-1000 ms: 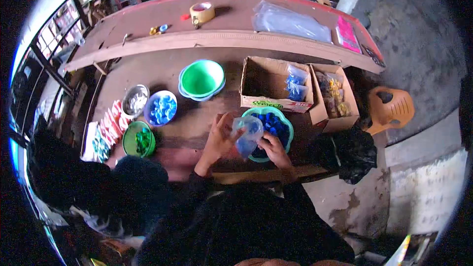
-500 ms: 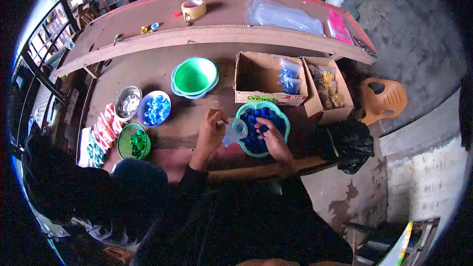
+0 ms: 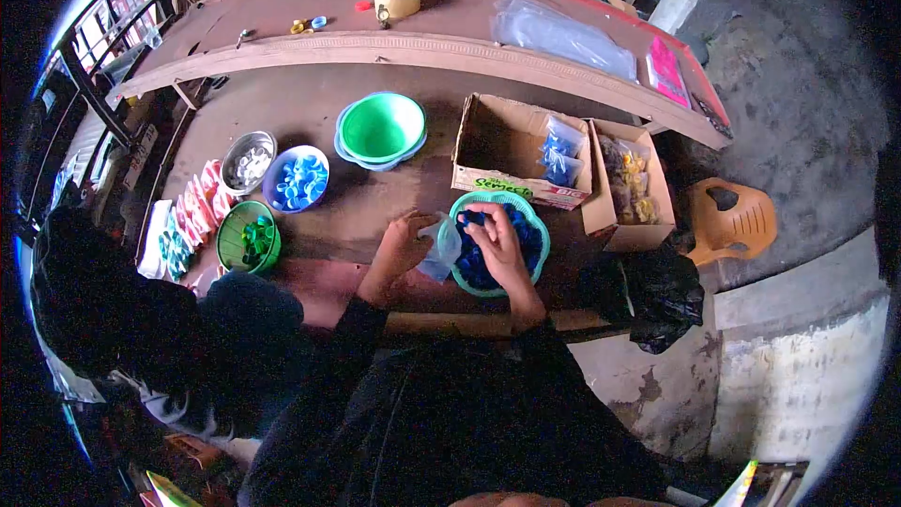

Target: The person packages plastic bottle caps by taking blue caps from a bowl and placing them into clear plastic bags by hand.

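My left hand (image 3: pixel 402 246) is closed on the edge of a clear plastic bag (image 3: pixel 440 249), which hangs beside the teal basket and has something blue low inside. My right hand (image 3: pixel 499 249) is over the basket, its fingers pinched on a dark blue piece (image 3: pixel 476 217) near the mouth of the bag. Many dark blue pieces fill the teal scalloped basket (image 3: pixel 542 261) under and around that hand.
Left of my hands stand a blue-piece bowl (image 3: pixel 273 195), a metal bowl (image 3: pixel 228 169), a green basket (image 3: pixel 223 246) and filled bags (image 3: pixel 199 209). Beyond are a green bowl (image 3: pixel 382 127) and two cartons (image 3: pixel 479 174) (image 3: pixel 601 214). A person (image 3: pixel 141 300) in dark clothes is at left.
My right hand has gone from the bag down to the basket, then up towards the bag's mouth with a dark blue piece. My left hand still holds the bag. The camera view has shifted.
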Motion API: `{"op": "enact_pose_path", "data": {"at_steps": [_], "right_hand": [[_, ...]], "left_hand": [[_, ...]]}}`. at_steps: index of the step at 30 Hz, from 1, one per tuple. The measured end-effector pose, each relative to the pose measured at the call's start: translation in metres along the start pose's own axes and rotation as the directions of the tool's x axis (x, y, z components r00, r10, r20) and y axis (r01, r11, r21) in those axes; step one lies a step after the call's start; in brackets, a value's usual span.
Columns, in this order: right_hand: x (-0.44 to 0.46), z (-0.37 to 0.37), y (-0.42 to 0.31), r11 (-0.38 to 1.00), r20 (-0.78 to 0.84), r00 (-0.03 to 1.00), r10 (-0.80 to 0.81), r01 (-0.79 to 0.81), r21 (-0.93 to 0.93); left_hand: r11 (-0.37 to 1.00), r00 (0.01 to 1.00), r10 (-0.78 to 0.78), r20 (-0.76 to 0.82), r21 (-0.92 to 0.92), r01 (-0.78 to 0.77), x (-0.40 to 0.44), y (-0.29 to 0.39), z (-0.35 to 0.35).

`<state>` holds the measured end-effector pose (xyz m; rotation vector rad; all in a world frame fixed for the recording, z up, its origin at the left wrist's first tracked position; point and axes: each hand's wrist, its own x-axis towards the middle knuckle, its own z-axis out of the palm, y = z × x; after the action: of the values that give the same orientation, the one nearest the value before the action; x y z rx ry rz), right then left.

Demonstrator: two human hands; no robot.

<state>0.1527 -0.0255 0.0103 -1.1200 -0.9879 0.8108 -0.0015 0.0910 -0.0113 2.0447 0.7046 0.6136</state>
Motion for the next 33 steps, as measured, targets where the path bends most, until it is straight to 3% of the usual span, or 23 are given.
{"op": "enact_pose_path", "data": {"at_steps": [2,5,6,7,8,9,10,11,12,16,19,26,28,31,33], "right_hand": [[0.002,0.004,-0.003,0.950,0.030,0.999,0.028,-0.017,-0.311],[-0.002,0.006,0.003,0.904,0.110,0.992,-0.069,0.109,-0.414],[-0.002,0.005,0.008,0.882,0.159,0.979,-0.125,0.183,-0.433],[-0.004,0.006,0.002,0.876,0.199,0.974,-0.111,0.190,-0.443],[-0.003,0.004,0.003,0.813,0.250,0.952,-0.178,0.285,-0.508],[-0.004,0.004,0.001,0.763,0.253,0.951,-0.177,0.295,-0.575],[-0.005,0.006,-0.004,0.786,0.265,0.953,-0.145,0.274,-0.554],[-0.005,0.006,0.001,0.773,0.283,0.942,-0.180,0.313,-0.552],[-0.006,0.005,0.001,0.776,0.285,0.944,-0.166,0.304,-0.553],[-0.004,0.000,-0.003,0.732,0.373,0.916,-0.147,0.354,-0.582],[-0.009,0.000,-0.015,0.737,0.414,0.903,-0.115,0.357,-0.573],[-0.013,-0.016,-0.015,0.762,0.495,0.859,-0.128,0.405,-0.506],[-0.014,-0.023,-0.009,0.749,0.515,0.838,-0.178,0.455,-0.481],[-0.017,-0.043,0.022,0.935,0.329,0.942,-0.068,0.175,-0.309],[-0.019,-0.061,0.045,0.913,0.304,0.949,-0.082,0.194,-0.358]], "left_hand": [[0.972,0.983,0.181,-0.017,0.158,-0.176,0.000,-0.007,0.004],[0.992,0.992,0.123,-0.030,0.024,-0.122,-0.004,-0.001,0.009],[0.993,0.995,-0.102,0.002,0.053,0.102,-0.011,0.010,0.009],[0.995,0.999,0.043,-0.031,0.090,-0.040,-0.011,-0.009,0.017],[0.976,0.998,-0.053,-0.021,0.210,0.057,-0.008,-0.028,0.030],[0.992,0.998,-0.065,-0.020,0.105,0.067,-0.016,0.015,0.011],[0.973,0.991,-0.133,-0.003,0.188,0.131,-0.016,0.032,0.005],[0.997,0.996,-0.063,-0.060,-0.044,0.061,-0.013,-0.003,0.024],[0.977,0.993,-0.100,-0.068,0.181,0.110,-0.019,0.035,0.010],[0.984,0.979,0.068,-0.192,0.176,-0.033,-0.023,0.017,0.032],[0.973,0.966,-0.092,-0.241,0.182,0.138,-0.033,0.030,0.040],[0.980,0.938,-0.024,-0.345,0.176,0.090,-0.050,0.039,0.052],[0.956,0.911,-0.125,-0.392,0.197,0.216,-0.054,0.045,0.058],[0.951,0.907,-0.183,-0.380,0.164,0.261,-0.066,0.061,0.058],[0.960,0.909,-0.114,-0.401,0.190,0.204,-0.075,0.047,0.069]]}}
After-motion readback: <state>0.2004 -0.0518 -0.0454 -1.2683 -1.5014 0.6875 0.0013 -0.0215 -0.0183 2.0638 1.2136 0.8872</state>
